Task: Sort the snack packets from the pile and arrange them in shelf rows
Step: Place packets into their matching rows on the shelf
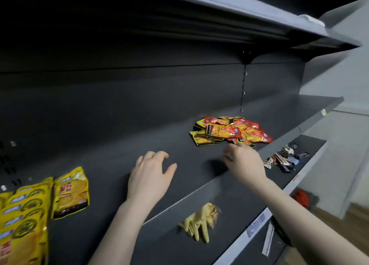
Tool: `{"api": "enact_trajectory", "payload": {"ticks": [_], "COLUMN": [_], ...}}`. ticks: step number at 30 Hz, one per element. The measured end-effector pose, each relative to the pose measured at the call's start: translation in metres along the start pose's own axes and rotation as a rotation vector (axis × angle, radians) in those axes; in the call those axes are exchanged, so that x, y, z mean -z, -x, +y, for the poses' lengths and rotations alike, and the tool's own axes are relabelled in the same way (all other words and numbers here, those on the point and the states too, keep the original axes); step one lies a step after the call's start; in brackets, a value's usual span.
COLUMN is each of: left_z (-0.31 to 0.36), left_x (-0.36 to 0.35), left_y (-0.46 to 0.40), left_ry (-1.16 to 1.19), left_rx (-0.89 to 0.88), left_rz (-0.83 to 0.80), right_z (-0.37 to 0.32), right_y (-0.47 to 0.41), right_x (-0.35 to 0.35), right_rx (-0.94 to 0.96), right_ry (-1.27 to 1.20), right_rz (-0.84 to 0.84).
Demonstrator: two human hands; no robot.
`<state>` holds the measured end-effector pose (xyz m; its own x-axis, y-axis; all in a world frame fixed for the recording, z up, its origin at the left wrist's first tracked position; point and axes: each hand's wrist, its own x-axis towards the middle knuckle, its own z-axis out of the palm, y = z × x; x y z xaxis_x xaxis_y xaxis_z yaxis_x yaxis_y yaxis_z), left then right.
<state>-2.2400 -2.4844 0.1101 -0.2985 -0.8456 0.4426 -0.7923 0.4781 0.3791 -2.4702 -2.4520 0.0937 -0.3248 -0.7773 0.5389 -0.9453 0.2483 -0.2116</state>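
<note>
**Two colours tangled in one pile, and the nearest packets sit by the shelf's front edge**

Head view: your right hand (242,160) reaches for the near side of the pile (229,130), fingertips at the lowest packets. The fingers are curled, but whether they already pinch a packet cannot be told; the tips blur into the wrappers. Your left hand (149,176) hovers above bare shelf (119,136), fingers spread and loosely bent, holding nothing.

The pile lies toward the shelf's right end, its near side close to the front edge. Red and yellow packets overlap and lie across one another. Pull one from underneath and you may drag its neighbours forward; anything that slides over the front edge would likely land on the lower shelf among the dark bars (285,158), or near the gloves (199,222).

The wrappers look glossy, so a light pinch at a corner may slip. You could also lift two stuck together and file the wrong colour.

The row (26,210) of yellow packets stands at the left end, well apart from the pile. That is a long carry; a loose hold could drop a packet on the way, and a careless placement may knock the leaning end packet (70,192) over.
</note>
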Motion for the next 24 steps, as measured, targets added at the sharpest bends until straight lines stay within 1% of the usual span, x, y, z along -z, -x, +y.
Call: {"api": "enact_trajectory", "payload": {"ticks": [7, 11, 14, 17, 20, 22, 24], "left_z": [0.053, 0.077, 0.093, 0.108, 0.118, 0.121, 0.12], "left_x": [-0.046, -0.087, -0.11, -0.127, -0.141, -0.148, -0.154], "left_y": [-0.073, -0.103, -0.125, -0.144, -0.156, -0.161, -0.166], "left_ry": [-0.112, -0.2, -0.287, -0.354, -0.39, -0.403, -0.424], "left_rx": [0.056, 0.174, 0.288, 0.377, 0.446, 0.484, 0.51], "left_rz": [-0.011, -0.061, -0.133, -0.157, -0.157, -0.172, -0.184], "right_z": [0.091, 0.136, 0.161, 0.171, 0.163, 0.152, 0.141], "right_y": [-0.101, -0.156, -0.193, -0.22, -0.237, -0.243, -0.244], "right_x": [-0.023, -0.049, -0.066, -0.076, -0.083, -0.086, -0.09], "right_rx": [0.024, 0.097, 0.199, 0.31, 0.416, 0.478, 0.527], "right_ry": [0.048, 0.009, -0.075, -0.208, -0.32, -0.337, -0.304], "right_rz": [0.013, -0.029, -0.1, -0.19, -0.227, -0.276, -0.357]}}
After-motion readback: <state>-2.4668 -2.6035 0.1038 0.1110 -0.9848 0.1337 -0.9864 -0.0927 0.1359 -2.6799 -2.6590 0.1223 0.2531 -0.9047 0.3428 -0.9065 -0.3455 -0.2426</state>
